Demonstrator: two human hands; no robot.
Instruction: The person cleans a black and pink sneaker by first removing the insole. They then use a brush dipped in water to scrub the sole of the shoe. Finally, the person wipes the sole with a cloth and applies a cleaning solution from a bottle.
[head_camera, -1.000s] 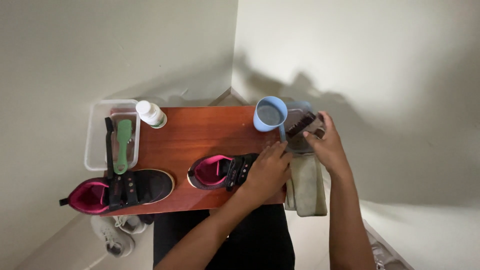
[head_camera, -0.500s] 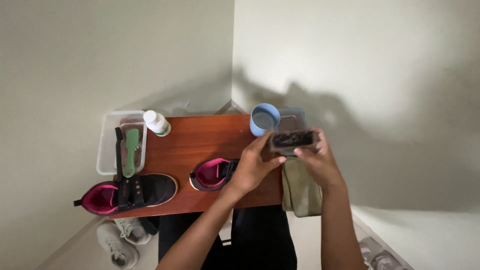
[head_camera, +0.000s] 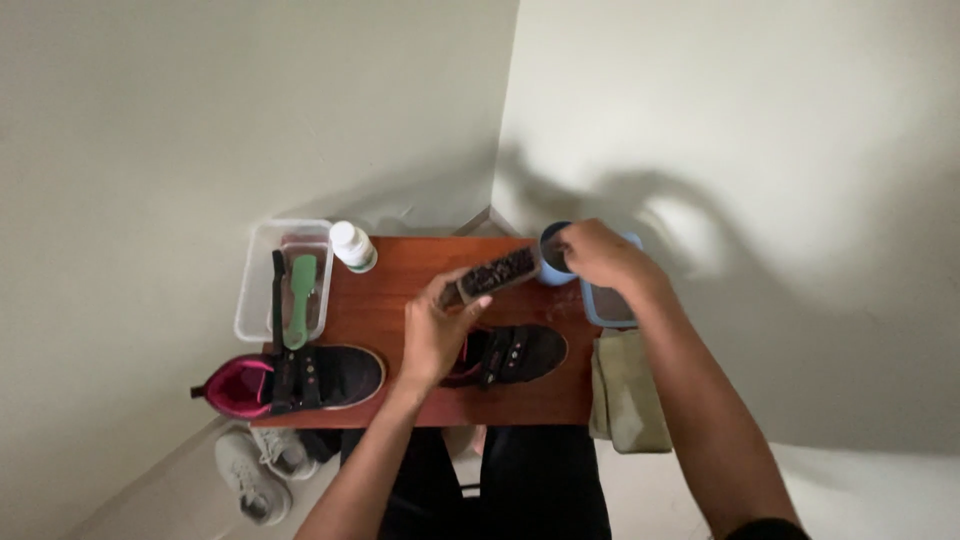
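My left hand (head_camera: 432, 335) holds a dark scrubbing brush (head_camera: 497, 272) by one end, bristles up, above the wooden table (head_camera: 400, 290). Just below it lies a black shoe with a pink lining (head_camera: 515, 352). My right hand (head_camera: 598, 256) is at the rim of a blue cup (head_camera: 550, 264) at the table's far right. Its fingertips are bunched over the cup's mouth, and I cannot tell whether they grip it. A second black and pink shoe (head_camera: 295, 378) lies at the table's front left.
A clear plastic tub (head_camera: 262, 272) with a green brush (head_camera: 300, 290) sits at the back left, beside a white bottle (head_camera: 352, 246). A blue-rimmed container (head_camera: 606, 306) and an olive cloth (head_camera: 630, 400) are at the right edge. White sneakers (head_camera: 255, 470) lie on the floor.
My right hand has let go of the brush and moved to the blue cup. My left hand now holds the brush alone, further left over the table.
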